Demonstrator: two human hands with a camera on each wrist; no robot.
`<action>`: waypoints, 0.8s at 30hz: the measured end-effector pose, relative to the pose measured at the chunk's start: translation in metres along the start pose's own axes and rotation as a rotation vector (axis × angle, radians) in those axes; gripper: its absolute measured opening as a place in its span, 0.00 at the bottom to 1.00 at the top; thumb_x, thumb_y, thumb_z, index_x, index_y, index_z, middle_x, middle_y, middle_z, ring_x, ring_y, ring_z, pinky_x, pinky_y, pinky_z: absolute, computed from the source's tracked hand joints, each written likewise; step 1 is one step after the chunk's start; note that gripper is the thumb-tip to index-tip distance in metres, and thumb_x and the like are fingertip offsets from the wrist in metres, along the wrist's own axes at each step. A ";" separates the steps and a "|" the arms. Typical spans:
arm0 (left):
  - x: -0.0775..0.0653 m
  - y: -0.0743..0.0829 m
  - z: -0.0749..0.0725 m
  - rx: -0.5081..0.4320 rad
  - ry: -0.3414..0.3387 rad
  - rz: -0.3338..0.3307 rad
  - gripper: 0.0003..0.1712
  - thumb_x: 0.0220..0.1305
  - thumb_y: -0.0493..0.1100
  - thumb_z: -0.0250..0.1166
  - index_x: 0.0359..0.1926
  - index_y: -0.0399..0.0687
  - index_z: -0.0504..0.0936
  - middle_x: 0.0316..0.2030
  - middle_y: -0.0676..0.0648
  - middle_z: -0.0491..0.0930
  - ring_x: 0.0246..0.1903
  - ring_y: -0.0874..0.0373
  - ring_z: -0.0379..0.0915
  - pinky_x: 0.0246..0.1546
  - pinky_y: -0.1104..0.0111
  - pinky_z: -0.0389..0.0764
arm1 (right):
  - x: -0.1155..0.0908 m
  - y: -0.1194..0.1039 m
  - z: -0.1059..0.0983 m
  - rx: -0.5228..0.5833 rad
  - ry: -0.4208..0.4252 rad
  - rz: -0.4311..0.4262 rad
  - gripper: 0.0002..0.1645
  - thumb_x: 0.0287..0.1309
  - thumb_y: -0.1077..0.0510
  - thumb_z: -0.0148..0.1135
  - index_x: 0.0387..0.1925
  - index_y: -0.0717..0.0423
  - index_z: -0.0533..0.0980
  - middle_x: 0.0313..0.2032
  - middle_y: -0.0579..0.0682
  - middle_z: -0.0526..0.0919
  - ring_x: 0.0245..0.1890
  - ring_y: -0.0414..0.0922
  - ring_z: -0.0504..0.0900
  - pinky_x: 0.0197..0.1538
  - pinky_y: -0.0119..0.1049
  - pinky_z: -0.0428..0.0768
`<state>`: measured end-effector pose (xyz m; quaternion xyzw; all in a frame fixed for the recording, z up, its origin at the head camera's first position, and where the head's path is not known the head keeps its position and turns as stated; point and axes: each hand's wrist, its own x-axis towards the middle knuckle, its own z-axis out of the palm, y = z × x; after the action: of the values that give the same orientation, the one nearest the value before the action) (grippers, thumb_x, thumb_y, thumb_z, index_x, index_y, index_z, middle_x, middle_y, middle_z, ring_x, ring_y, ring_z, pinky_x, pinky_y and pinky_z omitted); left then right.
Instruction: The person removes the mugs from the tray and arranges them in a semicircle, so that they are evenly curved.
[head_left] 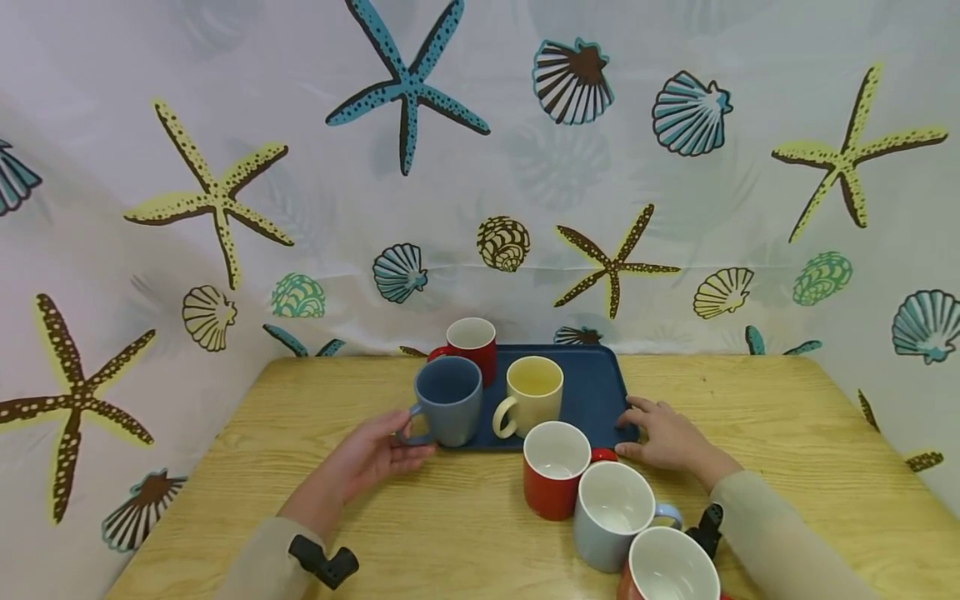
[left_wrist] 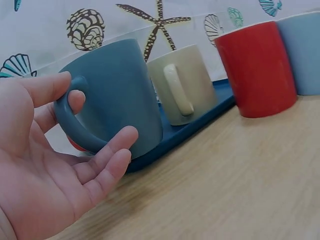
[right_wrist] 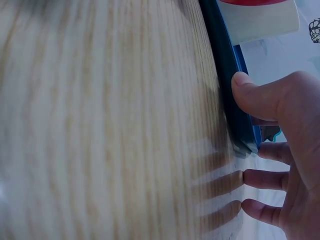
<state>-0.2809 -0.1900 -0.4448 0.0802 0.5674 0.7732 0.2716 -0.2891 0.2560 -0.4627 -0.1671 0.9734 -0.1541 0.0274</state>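
A dark blue tray (head_left: 588, 387) lies near the back of the wooden table. My left hand (head_left: 378, 454) pinches the handle of a blue mug (head_left: 457, 412) between thumb and index finger, and its lower fingertips reach the mug's base in the left wrist view. That mug is upright at the tray's front left. Behind it a red mug (head_left: 486, 360) is partly hidden; to its right a cream mug (head_left: 542, 410) stands on the tray. My right hand (head_left: 667, 437) grips the tray's front right corner, its thumb (right_wrist: 255, 97) against the front wall and other fingertips on the table.
In front of the tray, a row of mugs runs toward the near right: a red mug (head_left: 547, 492), a light blue mug (head_left: 600, 537) and another red mug (head_left: 667, 575), cut off by the frame. A cloth (head_left: 465, 200) with sea shells and starfish hangs behind the table.
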 end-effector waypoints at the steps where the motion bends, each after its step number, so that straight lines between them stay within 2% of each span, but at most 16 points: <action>1: -0.003 -0.001 0.000 0.001 0.000 -0.002 0.16 0.72 0.49 0.48 0.28 0.48 0.72 0.45 0.37 0.74 0.47 0.47 0.77 0.50 0.56 0.75 | 0.000 0.000 0.001 0.001 -0.001 0.001 0.25 0.51 0.39 0.64 0.47 0.47 0.78 0.64 0.60 0.63 0.60 0.64 0.62 0.55 0.62 0.66; 6: -0.017 -0.004 -0.001 -0.027 -0.034 -0.010 0.16 0.72 0.48 0.48 0.28 0.47 0.73 0.39 0.41 0.80 0.47 0.47 0.77 0.48 0.57 0.76 | 0.000 -0.002 0.001 0.008 -0.002 0.004 0.24 0.51 0.40 0.64 0.47 0.47 0.78 0.64 0.60 0.62 0.61 0.64 0.62 0.56 0.62 0.66; 11: -0.028 -0.009 0.001 -0.056 -0.103 -0.035 0.17 0.73 0.48 0.47 0.29 0.47 0.74 0.40 0.42 0.82 0.48 0.48 0.76 0.49 0.57 0.75 | -0.002 -0.004 -0.001 0.006 -0.003 0.005 0.24 0.51 0.41 0.64 0.47 0.48 0.78 0.64 0.61 0.63 0.60 0.64 0.62 0.56 0.62 0.66; 14: -0.032 -0.013 0.004 -0.076 -0.134 -0.036 0.17 0.73 0.47 0.46 0.29 0.47 0.74 0.40 0.42 0.81 0.49 0.47 0.75 0.49 0.58 0.75 | -0.002 -0.003 -0.001 0.005 -0.003 0.006 0.24 0.51 0.40 0.64 0.47 0.47 0.78 0.64 0.61 0.63 0.60 0.64 0.62 0.55 0.62 0.66; 21: -0.039 -0.023 0.013 -0.105 -0.142 -0.033 0.16 0.72 0.48 0.47 0.30 0.48 0.75 0.40 0.44 0.81 0.50 0.47 0.75 0.48 0.58 0.75 | -0.001 -0.002 -0.001 0.011 -0.008 0.008 0.24 0.52 0.40 0.64 0.47 0.47 0.78 0.64 0.61 0.62 0.60 0.64 0.62 0.55 0.62 0.66; 24: -0.041 -0.028 0.017 -0.111 -0.173 -0.025 0.17 0.73 0.47 0.45 0.30 0.48 0.75 0.40 0.44 0.81 0.50 0.47 0.75 0.48 0.58 0.76 | -0.001 -0.002 -0.002 0.013 -0.010 0.009 0.24 0.52 0.40 0.64 0.47 0.47 0.78 0.64 0.61 0.62 0.60 0.65 0.62 0.55 0.62 0.66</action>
<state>-0.2298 -0.1905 -0.4575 0.1243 0.4992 0.7902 0.3331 -0.2877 0.2552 -0.4604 -0.1633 0.9730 -0.1593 0.0340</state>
